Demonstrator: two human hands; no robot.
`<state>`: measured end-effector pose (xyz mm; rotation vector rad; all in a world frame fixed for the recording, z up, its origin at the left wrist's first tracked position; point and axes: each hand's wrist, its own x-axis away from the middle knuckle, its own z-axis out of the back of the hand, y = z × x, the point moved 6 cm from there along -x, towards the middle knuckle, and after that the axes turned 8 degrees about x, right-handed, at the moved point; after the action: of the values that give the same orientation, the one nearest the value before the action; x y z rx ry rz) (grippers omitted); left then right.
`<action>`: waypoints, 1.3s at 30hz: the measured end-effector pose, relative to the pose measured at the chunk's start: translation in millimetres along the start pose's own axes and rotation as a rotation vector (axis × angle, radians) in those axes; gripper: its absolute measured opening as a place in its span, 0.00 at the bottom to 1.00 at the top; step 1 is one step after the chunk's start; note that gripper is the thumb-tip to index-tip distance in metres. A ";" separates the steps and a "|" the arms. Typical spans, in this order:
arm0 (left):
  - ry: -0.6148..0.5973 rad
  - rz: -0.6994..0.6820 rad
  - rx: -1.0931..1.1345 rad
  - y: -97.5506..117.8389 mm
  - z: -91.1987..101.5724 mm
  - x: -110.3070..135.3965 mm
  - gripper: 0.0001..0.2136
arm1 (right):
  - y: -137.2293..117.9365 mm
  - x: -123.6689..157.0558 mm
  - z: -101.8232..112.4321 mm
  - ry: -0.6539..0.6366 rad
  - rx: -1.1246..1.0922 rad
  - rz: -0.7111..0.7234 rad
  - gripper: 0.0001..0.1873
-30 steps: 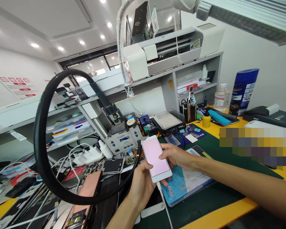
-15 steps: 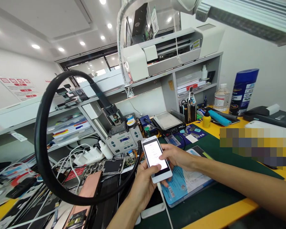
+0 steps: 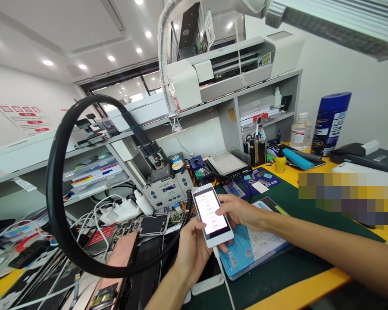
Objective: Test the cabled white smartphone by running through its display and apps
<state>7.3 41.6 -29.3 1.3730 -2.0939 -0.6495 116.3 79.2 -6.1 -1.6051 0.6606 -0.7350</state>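
Fingers of a left hand (image 3: 192,247) and a right hand (image 3: 241,212) clasp a white phone (image 3: 210,219) from both sides, thumbs over its lit screen (image 3: 207,204), just left of a blue packet (image 3: 237,256). A white cable (image 3: 224,277) trails left of the packet; beyond it stand a grey control unit (image 3: 168,196), leftward, and a yellow bottle (image 3: 280,163), rightward.

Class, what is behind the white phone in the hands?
Past the right edge of the white phone, part of the right hand and a blue packet show. The phone's back and whatever lies directly behind it are covered.
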 end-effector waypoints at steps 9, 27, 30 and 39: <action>0.015 -0.044 -0.114 0.1 1.1 1.8 0.34 | 1.5 -2.0 0.8 -0.002 0.000 0.004 0.21; 0.040 -0.060 -0.169 1.4 -7.1 6.4 0.33 | 2.5 -3.6 2.2 0.047 0.183 0.051 0.20; 0.014 -0.048 -0.092 0.8 -3.4 3.9 0.33 | 5.8 -4.7 3.7 0.039 0.093 0.006 0.20; 0.009 -0.025 0.016 0.5 -1.4 3.2 0.26 | 1.9 -2.1 0.8 -0.009 -0.058 0.002 0.18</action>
<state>6.8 38.6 -27.4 1.4107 -2.0821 -0.6364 115.6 81.1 -8.3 -1.6599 0.6825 -0.7116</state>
